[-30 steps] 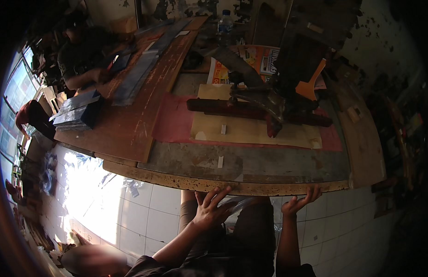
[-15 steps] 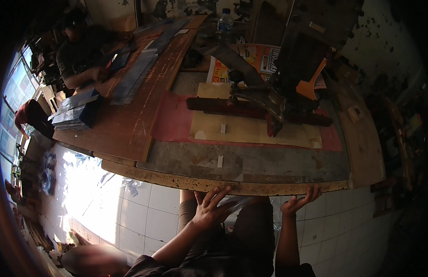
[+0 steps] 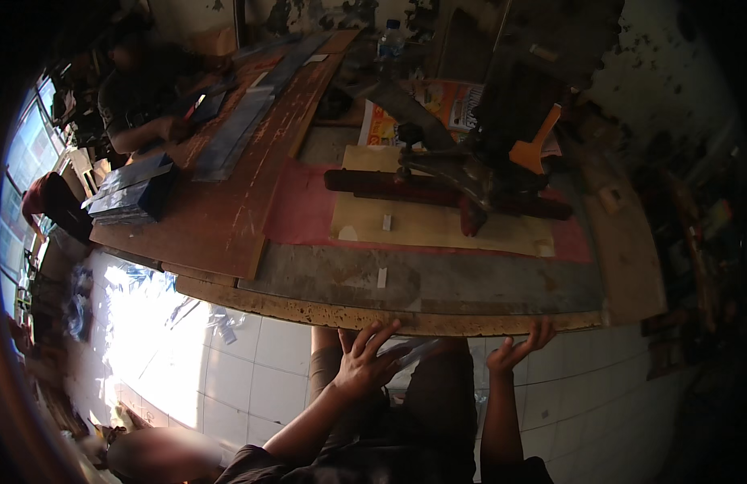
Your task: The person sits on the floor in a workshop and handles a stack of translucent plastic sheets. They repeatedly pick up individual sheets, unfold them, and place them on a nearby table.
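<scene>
Both my hands rest against the worn front edge [image 3: 309,310] of the worktable. My left hand [image 3: 364,359] has its fingers apart, with the fingertips touching the edge. Farther right, my right hand [image 3: 516,348] presses stretched fingers to the same edge, its thumb raised. Neither hand holds anything that I can see. A clear plastic piece [image 3: 418,352] shows beside my left hand, over my lap. On the table, a dark metal press with a long dark red bar [image 3: 373,184] stands over a yellowish sheet [image 3: 462,237], which lies on a pink sheet [image 3: 295,206].
At the left, a brown board [image 3: 228,230] carries a stack of dark blue packs [image 3: 131,192] and long bluish strips [image 3: 236,133]. Another person's hand [image 3: 173,127] works there. Small white pieces [image 3: 382,277] lie near the front. Behind are a water bottle [image 3: 391,40] and an orange piece [image 3: 537,145].
The whole view has shifted slightly, with the table appearing a little higher. My hands keep the same place on the edge.
</scene>
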Tool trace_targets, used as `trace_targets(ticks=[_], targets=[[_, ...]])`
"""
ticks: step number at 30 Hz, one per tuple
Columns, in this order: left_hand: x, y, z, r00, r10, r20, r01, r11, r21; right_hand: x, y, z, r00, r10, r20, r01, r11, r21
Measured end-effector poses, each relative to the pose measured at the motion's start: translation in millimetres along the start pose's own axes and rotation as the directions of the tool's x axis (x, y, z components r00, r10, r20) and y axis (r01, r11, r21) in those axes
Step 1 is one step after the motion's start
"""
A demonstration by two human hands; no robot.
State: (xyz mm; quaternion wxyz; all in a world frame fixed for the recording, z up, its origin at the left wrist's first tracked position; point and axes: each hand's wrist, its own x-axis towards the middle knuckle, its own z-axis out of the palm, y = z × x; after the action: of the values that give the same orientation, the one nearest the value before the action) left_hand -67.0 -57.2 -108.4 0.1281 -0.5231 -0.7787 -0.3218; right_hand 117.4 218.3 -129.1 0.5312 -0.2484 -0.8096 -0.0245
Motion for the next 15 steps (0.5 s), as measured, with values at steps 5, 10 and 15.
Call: trace_targets(ticks=[5,10,15], targets=[[1,0,0,1.0,-0.014,-0.008,0.013,0.998,-0.06,21,-18,-25,0.995,0.045,0.084,-0.035,0.992,-0.118],[6,5,-2,0.999,-0.018,-0.029,0.016,0.998,-0.065,90,-60,-48,0.95,-0.024,0.31,-0.032,0.984,0.173],[5,5,-6,0.998,-0.031,-0.062,0.026,0.997,-0.077,171,-122,-6,0.738,-0.259,0.624,-0.025,0.912,0.409]])
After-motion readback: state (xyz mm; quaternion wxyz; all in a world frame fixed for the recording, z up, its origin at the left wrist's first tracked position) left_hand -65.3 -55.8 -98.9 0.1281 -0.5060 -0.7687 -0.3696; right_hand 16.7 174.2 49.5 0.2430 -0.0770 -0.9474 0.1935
